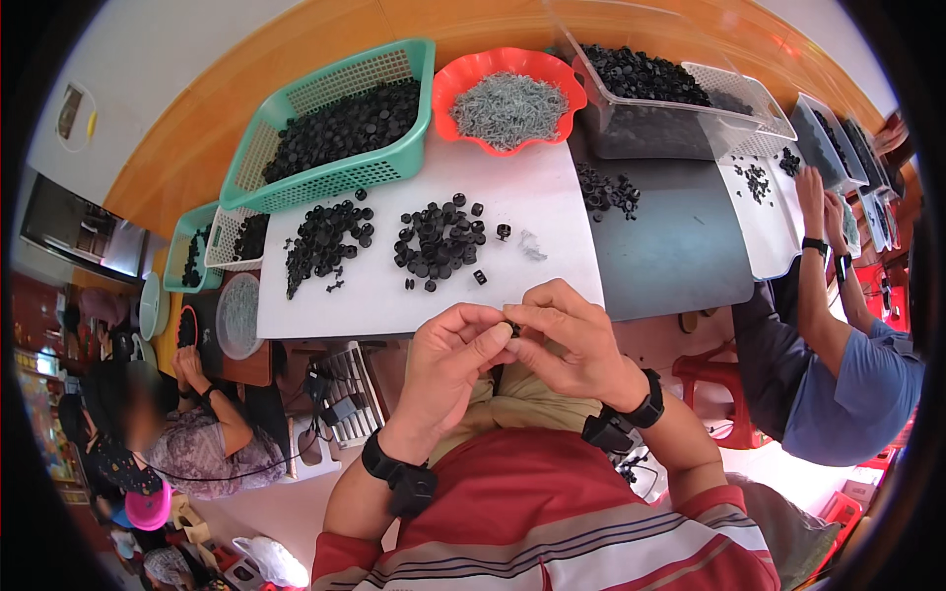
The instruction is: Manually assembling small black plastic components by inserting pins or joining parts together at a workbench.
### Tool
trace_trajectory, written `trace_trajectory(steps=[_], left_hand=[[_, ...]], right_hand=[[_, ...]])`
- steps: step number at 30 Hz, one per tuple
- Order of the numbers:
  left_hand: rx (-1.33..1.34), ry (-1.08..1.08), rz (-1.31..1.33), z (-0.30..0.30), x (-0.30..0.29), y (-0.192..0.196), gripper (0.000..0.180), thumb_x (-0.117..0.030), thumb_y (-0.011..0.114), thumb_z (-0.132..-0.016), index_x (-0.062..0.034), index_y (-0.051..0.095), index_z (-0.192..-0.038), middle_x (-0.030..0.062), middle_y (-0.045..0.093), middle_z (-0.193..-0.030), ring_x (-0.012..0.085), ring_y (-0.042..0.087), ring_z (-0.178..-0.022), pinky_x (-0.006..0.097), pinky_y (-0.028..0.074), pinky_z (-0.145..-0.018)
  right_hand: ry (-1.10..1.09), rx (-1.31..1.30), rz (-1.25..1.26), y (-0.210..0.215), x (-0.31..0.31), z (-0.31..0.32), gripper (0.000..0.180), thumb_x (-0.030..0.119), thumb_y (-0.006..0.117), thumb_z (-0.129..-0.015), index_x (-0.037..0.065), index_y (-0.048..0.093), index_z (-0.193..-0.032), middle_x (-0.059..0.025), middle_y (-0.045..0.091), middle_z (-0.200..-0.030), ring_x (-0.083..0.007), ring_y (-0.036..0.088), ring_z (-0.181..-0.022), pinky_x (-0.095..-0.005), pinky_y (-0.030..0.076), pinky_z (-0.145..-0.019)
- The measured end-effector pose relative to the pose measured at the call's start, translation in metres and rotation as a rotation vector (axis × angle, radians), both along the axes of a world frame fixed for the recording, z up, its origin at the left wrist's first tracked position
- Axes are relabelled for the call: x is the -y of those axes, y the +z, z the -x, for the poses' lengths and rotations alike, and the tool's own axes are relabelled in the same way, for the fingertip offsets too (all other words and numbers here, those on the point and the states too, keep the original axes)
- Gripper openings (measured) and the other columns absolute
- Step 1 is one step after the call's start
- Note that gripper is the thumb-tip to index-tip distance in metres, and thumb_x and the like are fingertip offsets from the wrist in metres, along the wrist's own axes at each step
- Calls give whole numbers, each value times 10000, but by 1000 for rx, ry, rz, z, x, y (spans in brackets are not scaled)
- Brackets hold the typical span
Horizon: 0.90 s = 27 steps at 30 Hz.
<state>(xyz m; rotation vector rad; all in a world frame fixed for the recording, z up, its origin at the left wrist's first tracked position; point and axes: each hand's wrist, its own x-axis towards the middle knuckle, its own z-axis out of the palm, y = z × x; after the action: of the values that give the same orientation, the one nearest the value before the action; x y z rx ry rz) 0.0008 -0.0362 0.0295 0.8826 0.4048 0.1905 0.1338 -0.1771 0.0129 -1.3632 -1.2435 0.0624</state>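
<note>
Left hand (455, 347) and right hand (564, 342), just below the frame's centre, pinch a small black part (514, 330) between fingertips; it looks light, stiff, perhaps slippery, best held by its outer edge

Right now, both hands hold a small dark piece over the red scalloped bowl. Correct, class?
Not over the red scalloped bowl: in the head view, the left hand and right hand hold the small dark piece by the white tabletop's near edge.

Seemingly a workshop: people (852, 394) work beside baskets (394, 161) of small black parts (335, 128).
</note>
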Motion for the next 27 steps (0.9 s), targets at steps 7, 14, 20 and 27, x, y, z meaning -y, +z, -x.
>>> trace_trajectory(steps=[7,14,20,27], left_hand=[[-9,24,152,2,-2,4,186,-60,629,-1002,-17,641,-1183,113,705,-1126,186,706,-1007,337,614,-883],[19,-30,230,8,-12,1,196,-75,649,-1003,-10,666,-1187,100,710,-1118,161,695,-987,309,586,-894],[38,-49,261,17,-23,-5,190,-84,649,-1008,-25,660,-1188,80,703,-1107,153,690,-997,301,585,-899],[81,-99,274,23,-33,-8,188,-120,654,-1018,-37,660,-1186,66,704,-1113,136,690,-991,291,586,-889]], right_hand=[[47,-101,108,3,-5,6,379,58,760,-891,27,674,-1258,-107,631,-1013,-152,651,-732,-273,539,-585],[-17,-200,28,6,-14,18,302,26,787,-862,29,709,-1153,-94,665,-1003,-118,646,-752,-252,551,-594],[-147,-37,-11,-1,-25,35,265,17,798,-850,28,731,-1106,-98,670,-1006,-121,644,-707,-245,536,-586],[-312,75,-81,-11,-35,53,306,-1,796,-835,35,733,-1132,-99,646,-1040,-130,610,-654,-258,486,-551]])
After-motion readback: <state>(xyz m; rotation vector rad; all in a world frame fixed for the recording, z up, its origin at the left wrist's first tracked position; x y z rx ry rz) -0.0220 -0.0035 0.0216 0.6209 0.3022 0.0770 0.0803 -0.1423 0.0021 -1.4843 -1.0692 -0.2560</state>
